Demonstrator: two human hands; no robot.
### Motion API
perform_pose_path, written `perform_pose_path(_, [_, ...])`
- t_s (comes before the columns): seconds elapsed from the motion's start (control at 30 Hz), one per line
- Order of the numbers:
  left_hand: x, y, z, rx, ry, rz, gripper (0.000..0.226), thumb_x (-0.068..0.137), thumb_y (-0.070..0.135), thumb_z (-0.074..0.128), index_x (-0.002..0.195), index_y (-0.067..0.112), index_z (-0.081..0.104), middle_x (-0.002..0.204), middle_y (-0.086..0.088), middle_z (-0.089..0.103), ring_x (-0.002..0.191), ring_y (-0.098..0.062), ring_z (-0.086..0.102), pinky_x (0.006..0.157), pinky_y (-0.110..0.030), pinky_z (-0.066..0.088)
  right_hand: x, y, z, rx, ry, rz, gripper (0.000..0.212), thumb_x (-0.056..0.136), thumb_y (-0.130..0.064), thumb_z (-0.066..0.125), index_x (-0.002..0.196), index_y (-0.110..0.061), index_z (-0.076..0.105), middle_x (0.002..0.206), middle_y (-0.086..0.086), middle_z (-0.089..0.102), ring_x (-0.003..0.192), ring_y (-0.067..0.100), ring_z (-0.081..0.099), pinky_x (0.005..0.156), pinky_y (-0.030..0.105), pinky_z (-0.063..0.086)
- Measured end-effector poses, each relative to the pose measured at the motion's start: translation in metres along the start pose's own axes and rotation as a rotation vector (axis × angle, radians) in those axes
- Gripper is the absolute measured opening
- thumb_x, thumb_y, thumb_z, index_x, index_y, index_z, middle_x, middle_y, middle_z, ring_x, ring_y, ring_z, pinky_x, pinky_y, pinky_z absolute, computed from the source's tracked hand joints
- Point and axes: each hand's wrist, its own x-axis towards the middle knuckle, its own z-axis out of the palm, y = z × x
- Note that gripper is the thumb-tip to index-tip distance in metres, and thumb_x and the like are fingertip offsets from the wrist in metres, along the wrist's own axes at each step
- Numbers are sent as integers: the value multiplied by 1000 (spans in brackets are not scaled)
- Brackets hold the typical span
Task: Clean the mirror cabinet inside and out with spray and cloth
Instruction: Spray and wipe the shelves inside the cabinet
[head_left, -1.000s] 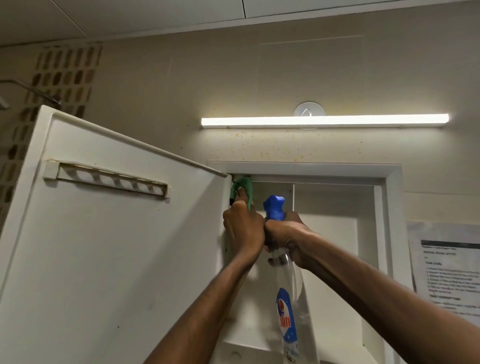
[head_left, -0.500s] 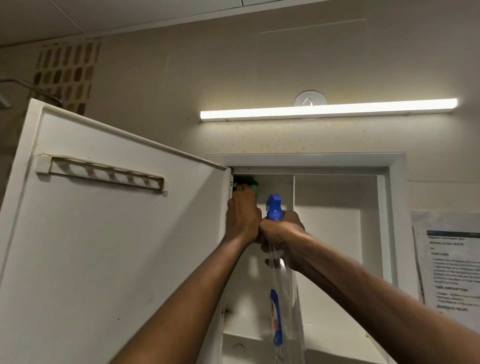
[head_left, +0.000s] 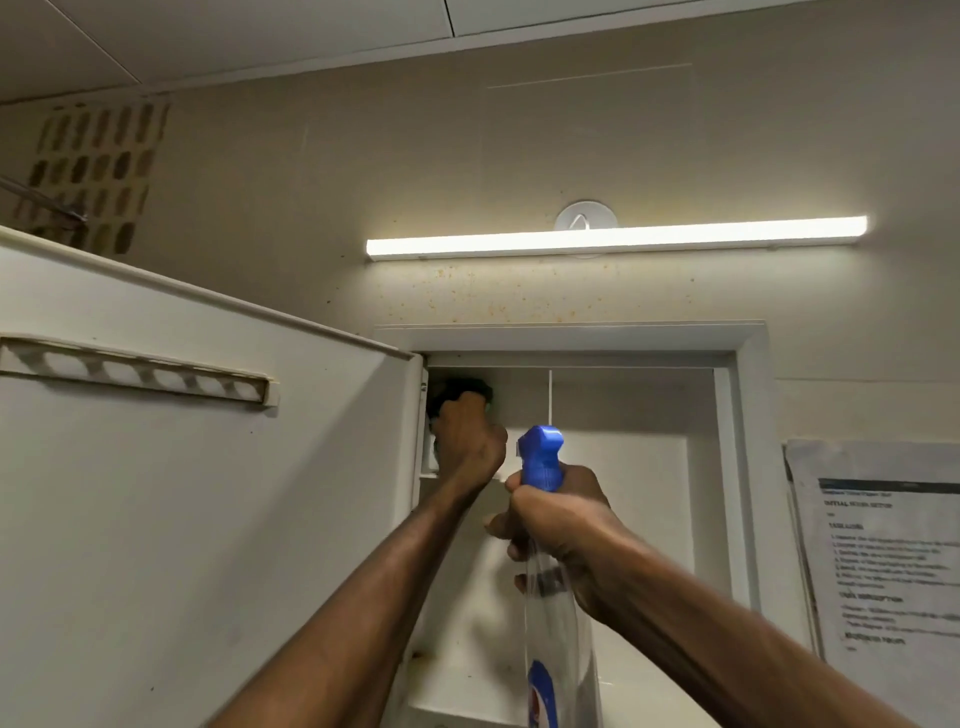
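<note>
The white mirror cabinet (head_left: 727, 467) hangs on the wall with its door (head_left: 208, 519) swung open to the left. My left hand (head_left: 470, 441) reaches into the cabinet's top left corner beside the hinge, shut on a green cloth (head_left: 460, 389) that looks dark in the shadow there. My right hand (head_left: 558, 525) grips the neck of a clear spray bottle (head_left: 556, 623) with a blue trigger head (head_left: 540, 457), held upright in front of the cabinet opening. The bottle's lower part runs out of the frame.
A lit tube light (head_left: 618, 239) is mounted on the wall just above the cabinet. A printed paper sheet (head_left: 883, 551) hangs on the wall to the right. A slotted rack (head_left: 135, 371) sits on the door's inner face. An inner shelf (head_left: 467, 696) shows low in the cabinet.
My left hand has pushed the cloth up and deeper into the top left corner, into shadow. My right hand and the bottle have drifted right, apart from the left hand.
</note>
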Motion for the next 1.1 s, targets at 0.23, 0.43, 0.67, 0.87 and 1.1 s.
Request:
perform_pose_path(0.23, [-6,-3,-3,-45,-64,151,18,85,-1,50,98,-8,61,98,-25,64,97,-39,58,84,-43,48,12,4,8,-121,134,-120,16,77,-8,64,93,-8,61,86,15,72,65,22,63,65,41,62])
perform_pose_path(0.43, [-16,13,16,-69,-114,283,17,87,4,53,97,-2,64,95,-20,67,94,-33,60,81,-36,46,14,19,-15,-114,176,-173,25,74,-4,71,92,-15,57,80,11,69,63,21,67,64,46,63])
perform_pose_path(0.67, [-11,5,7,-30,-231,371,39,88,0,52,126,8,59,119,-14,64,109,-26,60,90,-28,46,13,29,-28,-24,153,-62,21,76,1,70,89,-13,60,68,7,67,60,20,64,50,36,56])
perform_pose_path(0.87, [3,-11,-12,237,-385,504,45,85,3,55,127,17,59,119,-7,66,100,-22,61,81,-27,46,12,32,-16,-78,144,-117,21,77,0,70,89,-12,59,71,9,67,61,21,65,55,37,58])
perform_pose_path(1.1, [15,-15,-28,314,-640,535,31,88,13,59,118,17,66,110,-3,69,93,-19,61,84,-35,52,8,42,-9,18,132,-42,21,83,0,66,100,-9,60,71,8,66,63,21,65,54,36,55])
